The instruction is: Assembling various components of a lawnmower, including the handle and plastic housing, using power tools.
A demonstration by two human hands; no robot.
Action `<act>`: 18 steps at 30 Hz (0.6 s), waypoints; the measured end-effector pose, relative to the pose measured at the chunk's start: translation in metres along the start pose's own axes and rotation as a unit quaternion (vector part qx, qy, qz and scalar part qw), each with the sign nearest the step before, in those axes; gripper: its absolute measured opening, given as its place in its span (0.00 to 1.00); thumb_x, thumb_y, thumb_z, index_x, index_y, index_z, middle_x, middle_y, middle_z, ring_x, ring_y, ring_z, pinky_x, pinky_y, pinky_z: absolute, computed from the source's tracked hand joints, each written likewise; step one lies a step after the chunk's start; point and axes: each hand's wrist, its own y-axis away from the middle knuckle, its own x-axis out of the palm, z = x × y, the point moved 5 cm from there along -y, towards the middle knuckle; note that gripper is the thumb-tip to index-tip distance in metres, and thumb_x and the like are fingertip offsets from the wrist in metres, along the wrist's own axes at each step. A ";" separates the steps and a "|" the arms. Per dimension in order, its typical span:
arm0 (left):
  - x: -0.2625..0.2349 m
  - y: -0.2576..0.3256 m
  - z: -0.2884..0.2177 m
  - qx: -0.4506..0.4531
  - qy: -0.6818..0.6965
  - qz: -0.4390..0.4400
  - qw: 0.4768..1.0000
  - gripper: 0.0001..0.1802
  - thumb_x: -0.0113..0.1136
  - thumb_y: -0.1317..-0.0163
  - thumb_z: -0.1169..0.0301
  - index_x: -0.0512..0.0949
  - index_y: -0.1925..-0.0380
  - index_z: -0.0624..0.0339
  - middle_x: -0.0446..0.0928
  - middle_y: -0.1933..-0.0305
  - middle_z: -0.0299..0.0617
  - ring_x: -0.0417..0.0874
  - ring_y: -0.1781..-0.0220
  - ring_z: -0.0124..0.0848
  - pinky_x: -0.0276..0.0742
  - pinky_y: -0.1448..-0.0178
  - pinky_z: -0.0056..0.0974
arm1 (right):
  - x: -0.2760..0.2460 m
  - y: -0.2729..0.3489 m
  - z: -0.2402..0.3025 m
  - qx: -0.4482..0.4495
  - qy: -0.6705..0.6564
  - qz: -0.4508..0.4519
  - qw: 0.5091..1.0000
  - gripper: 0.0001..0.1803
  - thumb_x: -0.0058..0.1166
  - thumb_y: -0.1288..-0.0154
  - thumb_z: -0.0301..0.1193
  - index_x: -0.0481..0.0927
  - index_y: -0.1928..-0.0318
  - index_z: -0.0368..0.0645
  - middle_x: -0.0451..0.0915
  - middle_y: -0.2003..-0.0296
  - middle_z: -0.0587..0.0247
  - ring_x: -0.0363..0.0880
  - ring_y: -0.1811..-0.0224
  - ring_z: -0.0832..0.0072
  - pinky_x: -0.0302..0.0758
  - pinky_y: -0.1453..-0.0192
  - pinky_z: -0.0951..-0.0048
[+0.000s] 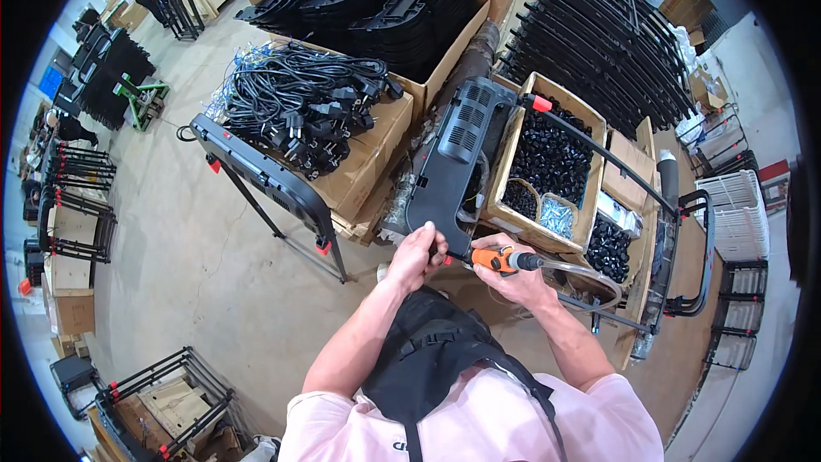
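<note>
In front of me lies a black plastic machine housing (436,192) with a vented, raised cover at its far end. My right hand (523,287) is wrapped round an orange and black power screwdriver (493,258), whose tip points left at the housing's near end. A clear hose (590,270) runs from the tool's back to the right. Close beside the tip, my left hand (415,255) is closed at the housing's near corner, thumb against curled fingers. Whatever those fingers hold is hidden. A small red piece (447,261) shows between the hands.
A wooden tray (493,197) of black plastic parts and silver screws (557,217) stands right of the housing. Bundled black power cords (299,90) lie on a carton at left, beside a black frame (265,175). Stacked black panels (410,13) and metal tubes (590,43) stand farther off.
</note>
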 end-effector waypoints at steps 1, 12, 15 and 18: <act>-0.002 0.007 0.003 0.009 0.018 -0.040 0.999 0.21 0.49 0.16 0.47 0.77 0.60 0.51 0.75 0.68 0.29 0.67 0.75 0.20 0.58 0.73 0.27 | -0.002 0.000 0.001 -0.001 0.003 0.001 1.000 0.22 0.72 0.36 0.30 0.83 0.43 0.41 0.89 0.58 0.58 0.89 0.57 0.68 0.85 0.48 0.67; -0.012 0.053 0.049 0.003 0.085 -0.068 0.994 0.15 0.47 0.15 0.60 0.78 0.50 0.57 0.81 0.65 0.34 0.75 0.71 0.23 0.68 0.69 0.31 | -0.002 0.001 0.004 0.012 0.001 0.038 0.999 0.22 0.71 0.36 0.30 0.83 0.42 0.42 0.89 0.54 0.57 0.89 0.53 0.67 0.84 0.45 0.66; -0.006 0.055 0.051 -0.006 0.074 -0.038 0.997 0.15 0.50 0.15 0.60 0.81 0.47 0.56 0.81 0.62 0.30 0.76 0.68 0.20 0.69 0.67 0.29 | -0.002 0.000 0.002 0.003 -0.004 0.038 0.999 0.22 0.71 0.36 0.30 0.83 0.42 0.41 0.89 0.54 0.57 0.89 0.53 0.67 0.84 0.45 0.65; -0.004 0.048 0.054 0.016 0.065 0.007 0.998 0.15 0.55 0.17 0.61 0.84 0.44 0.55 0.81 0.62 0.28 0.76 0.68 0.19 0.69 0.66 0.28 | -0.002 0.000 0.000 0.004 0.005 0.035 0.999 0.22 0.71 0.36 0.29 0.83 0.42 0.42 0.89 0.53 0.56 0.90 0.53 0.67 0.84 0.44 0.65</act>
